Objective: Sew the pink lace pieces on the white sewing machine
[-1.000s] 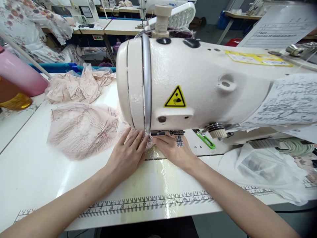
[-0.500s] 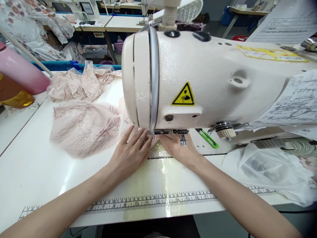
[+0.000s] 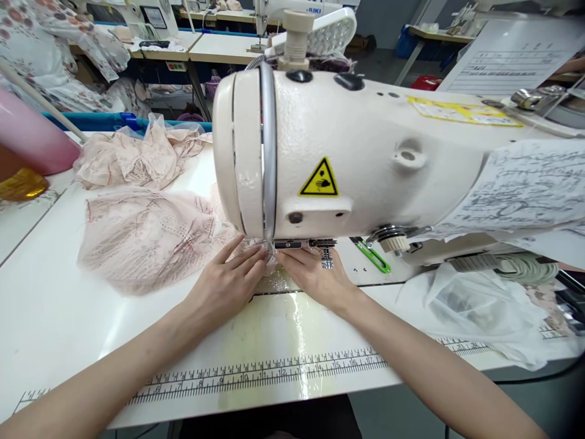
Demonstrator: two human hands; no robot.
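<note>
Pale pink lace fabric (image 3: 150, 235) lies on the white table left of the sewing machine (image 3: 375, 140) and runs in under its head. My left hand (image 3: 228, 274) rests on the fabric's near edge, fingers stretched out and somewhat spread, tips beside the presser area. Opposite it, my right hand (image 3: 315, 274) lies low under the machine head with fingers extended left to the fabric edge. The metal attachment (image 3: 326, 253) on the machine covers part of those fingers. The needle and the stitching spot are hidden behind the machine head and my fingers.
More crumpled lace (image 3: 137, 155) lies behind. Green thread snips (image 3: 372, 256) rest right of my right hand. A white translucent bag (image 3: 475, 311) is at the right, a pink bottle (image 3: 31, 134) at the left. A printed ruler (image 3: 247, 378) follows the front edge.
The view swings slightly right, then back left. Both hands stay at the fabric edge; my left hand's fingers have shifted a little left and lie lower. The lace is almost unmoved.
</note>
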